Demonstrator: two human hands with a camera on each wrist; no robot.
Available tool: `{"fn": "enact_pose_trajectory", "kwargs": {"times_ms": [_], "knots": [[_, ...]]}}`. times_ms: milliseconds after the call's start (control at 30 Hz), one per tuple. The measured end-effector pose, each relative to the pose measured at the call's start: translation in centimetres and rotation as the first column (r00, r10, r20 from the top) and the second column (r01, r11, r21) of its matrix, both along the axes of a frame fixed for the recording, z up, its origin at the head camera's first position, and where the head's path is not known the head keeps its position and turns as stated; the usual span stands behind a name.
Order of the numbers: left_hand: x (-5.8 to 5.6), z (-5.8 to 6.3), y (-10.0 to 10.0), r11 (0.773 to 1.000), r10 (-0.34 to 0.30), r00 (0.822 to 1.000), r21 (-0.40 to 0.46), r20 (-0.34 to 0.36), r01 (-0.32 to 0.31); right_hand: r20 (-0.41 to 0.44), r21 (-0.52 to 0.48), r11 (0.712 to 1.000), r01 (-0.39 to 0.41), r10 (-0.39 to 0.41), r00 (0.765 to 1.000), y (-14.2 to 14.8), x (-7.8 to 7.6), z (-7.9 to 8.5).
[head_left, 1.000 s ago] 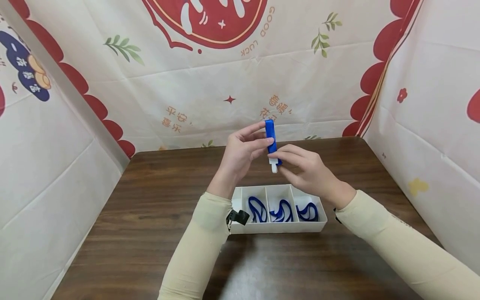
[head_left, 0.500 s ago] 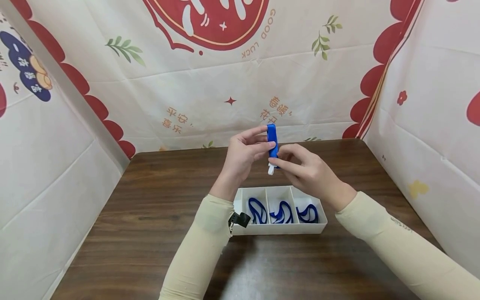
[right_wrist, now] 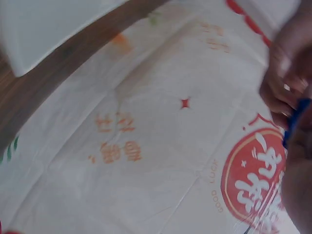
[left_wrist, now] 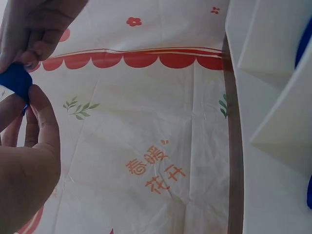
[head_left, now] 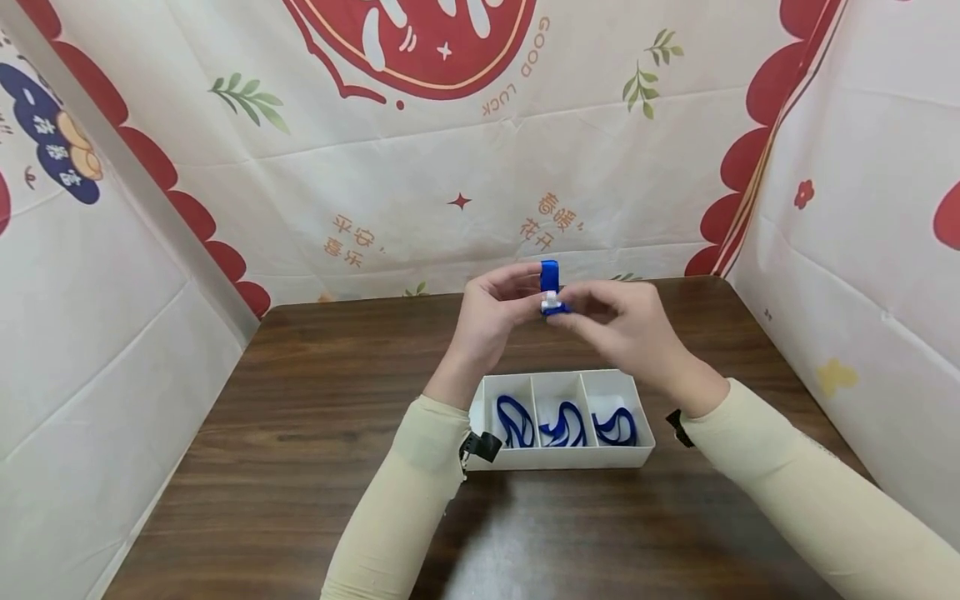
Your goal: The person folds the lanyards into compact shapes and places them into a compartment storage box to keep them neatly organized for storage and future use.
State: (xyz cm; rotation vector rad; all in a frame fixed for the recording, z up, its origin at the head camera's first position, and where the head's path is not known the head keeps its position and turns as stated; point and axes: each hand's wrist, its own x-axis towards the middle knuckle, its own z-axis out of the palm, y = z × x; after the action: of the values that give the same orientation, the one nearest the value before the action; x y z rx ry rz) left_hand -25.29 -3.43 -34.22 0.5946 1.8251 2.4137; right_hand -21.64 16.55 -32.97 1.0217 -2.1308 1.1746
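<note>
Between my two hands, above the far part of the table, is a folded blue lanyard (head_left: 550, 273) with a white plastic clip (head_left: 551, 305) at its lower end. My left hand (head_left: 486, 315) pinches the folded strap from the left, its index finger near the top fold. From the right, my right hand (head_left: 624, 321) pinches the lower part beside the clip. In the left wrist view, both hands meet at the blue strap (left_wrist: 17, 80). The right wrist view catches only a sliver of the blue strap (right_wrist: 296, 117); fingers cover the rest.
Below the hands, a white divided tray (head_left: 555, 457) stands on the brown wooden table (head_left: 337, 433). Blue lanyards (head_left: 567, 423) lie coiled in three of its compartments; my left forearm partly hides its left end. Printed cloth walls (head_left: 420, 158) enclose the table's back and sides.
The white clip pointed downward below the strap earlier; now it is tipped up against the fold. My right hand has risen slightly and turned with it, while the left has shifted slightly right.
</note>
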Motion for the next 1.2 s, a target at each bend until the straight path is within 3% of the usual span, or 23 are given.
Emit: {"fn": "enact_pose_trajectory", "kwargs": {"times_ms": [33, 100, 200, 500, 667, 900, 1067, 1200], "knots": [[0.1, 0.0, 0.1, 1.000, 0.007, 1.000, -0.016, -0.029, -0.008, 0.109, -0.021, 1.000, 0.022, -0.020, 0.994, -0.1, 0.1, 0.5], [0.2, 0.1, 0.1, 0.998, 0.024, 0.996, -0.054, -0.083, -0.028, 0.295, -0.040, 0.997, 0.067, -0.052, 0.954, -0.1, 0.2, 1.5], [0.5, 0.1, 0.3, 0.995, 0.047, 0.992, -0.082, -0.121, -0.057, 0.435, -0.043, 0.993, 0.105, -0.076, 0.897, -0.2, 0.1, 2.3], [1.1, -0.2, 0.0, 0.997, 0.021, 0.992, -0.069, -0.122, -0.030, 0.528, -0.047, 0.986, 0.161, -0.113, 0.842, -0.4, -0.1, 2.5], [1.2, -0.1, -0.1, 0.993, -0.012, 0.989, -0.116, -0.145, -0.005, 0.593, -0.005, 0.988, 0.153, -0.120, 0.796, -0.1, -0.3, 2.9], [1.4, -0.1, -0.4, 0.983, -0.034, 0.991, -0.183, -0.127, 0.011, 0.682, 0.055, 0.991, 0.124, -0.128, 0.720, 0.3, -0.8, 2.8], [1.3, -0.1, -0.4, 0.979, -0.031, 0.993, -0.204, -0.116, 0.007, 0.672, 0.051, 0.989, 0.138, -0.136, 0.728, 0.4, -1.0, 2.4], [1.3, -0.2, -0.8, 0.976, -0.042, 0.997, -0.217, -0.071, 0.026, 0.644, 0.060, 0.990, 0.127, -0.135, 0.753, 0.3, -1.0, 2.1]]}}
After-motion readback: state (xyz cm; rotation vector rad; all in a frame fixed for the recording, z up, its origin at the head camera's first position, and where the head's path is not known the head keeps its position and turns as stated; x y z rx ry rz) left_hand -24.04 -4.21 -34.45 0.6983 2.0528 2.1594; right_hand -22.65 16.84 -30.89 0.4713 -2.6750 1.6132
